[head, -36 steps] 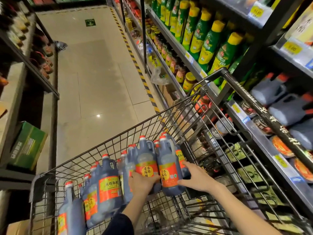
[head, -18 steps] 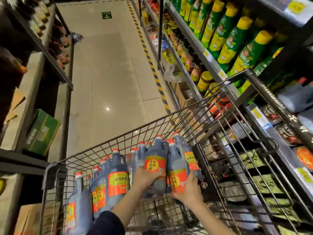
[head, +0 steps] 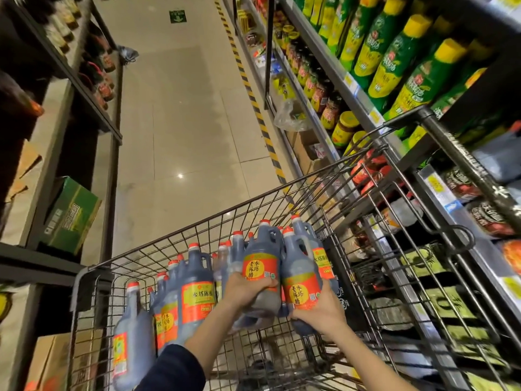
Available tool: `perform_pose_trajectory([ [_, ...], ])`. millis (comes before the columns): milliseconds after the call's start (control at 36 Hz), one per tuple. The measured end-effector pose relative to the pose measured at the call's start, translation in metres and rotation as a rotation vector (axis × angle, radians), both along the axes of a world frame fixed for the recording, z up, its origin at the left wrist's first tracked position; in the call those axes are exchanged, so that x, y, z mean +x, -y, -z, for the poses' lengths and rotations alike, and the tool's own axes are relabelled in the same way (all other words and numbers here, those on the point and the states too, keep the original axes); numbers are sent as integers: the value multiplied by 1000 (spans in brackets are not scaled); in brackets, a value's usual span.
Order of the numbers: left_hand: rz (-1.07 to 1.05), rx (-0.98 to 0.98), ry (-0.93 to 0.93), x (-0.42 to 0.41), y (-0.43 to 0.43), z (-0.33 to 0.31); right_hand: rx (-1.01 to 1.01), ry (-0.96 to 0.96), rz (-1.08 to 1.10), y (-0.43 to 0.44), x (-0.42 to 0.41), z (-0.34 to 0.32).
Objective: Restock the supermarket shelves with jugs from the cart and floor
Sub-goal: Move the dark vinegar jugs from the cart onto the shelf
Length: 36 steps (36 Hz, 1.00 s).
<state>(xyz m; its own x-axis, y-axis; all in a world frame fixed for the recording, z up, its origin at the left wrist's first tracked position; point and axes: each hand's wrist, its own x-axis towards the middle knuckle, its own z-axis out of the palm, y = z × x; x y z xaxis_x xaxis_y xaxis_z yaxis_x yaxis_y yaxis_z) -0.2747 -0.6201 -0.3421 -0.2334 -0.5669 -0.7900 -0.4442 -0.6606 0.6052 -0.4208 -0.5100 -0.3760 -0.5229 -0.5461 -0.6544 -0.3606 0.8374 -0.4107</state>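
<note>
Jugs (head: 260, 273) in both hands (head: 248, 290) (head: 320, 311), perhaps bundled

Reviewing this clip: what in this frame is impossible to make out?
Head view only.
- Bases of the left jug and right jug: covered by the left hand and right hand.
- Jug count in the cart: rear jugs overlap.
- Shelf price tags: blurred, too small to read.
- Jugs on the floor: none in view; the cart hides the nearest part.

Cart (head: 253, 210): metal wire. Jugs (head: 260, 273): smooth plastic, glossy labels. Floor (head: 183, 108): glossy tile. Box (head: 70, 213): cardboard.
</note>
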Motion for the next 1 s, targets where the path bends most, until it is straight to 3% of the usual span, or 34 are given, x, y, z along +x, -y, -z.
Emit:
perform_pose_trajectory([
  [361,-186,83,-75,5,-13,-15,-161,200,289,1,1,-19],
  [583,-80,-68,-147,1,-9,-48,-369,267,375,0,-10,-63],
  [1000,17,-340,-422,-61,-16,-147,-819,89,514,-45,-51,-189],
])
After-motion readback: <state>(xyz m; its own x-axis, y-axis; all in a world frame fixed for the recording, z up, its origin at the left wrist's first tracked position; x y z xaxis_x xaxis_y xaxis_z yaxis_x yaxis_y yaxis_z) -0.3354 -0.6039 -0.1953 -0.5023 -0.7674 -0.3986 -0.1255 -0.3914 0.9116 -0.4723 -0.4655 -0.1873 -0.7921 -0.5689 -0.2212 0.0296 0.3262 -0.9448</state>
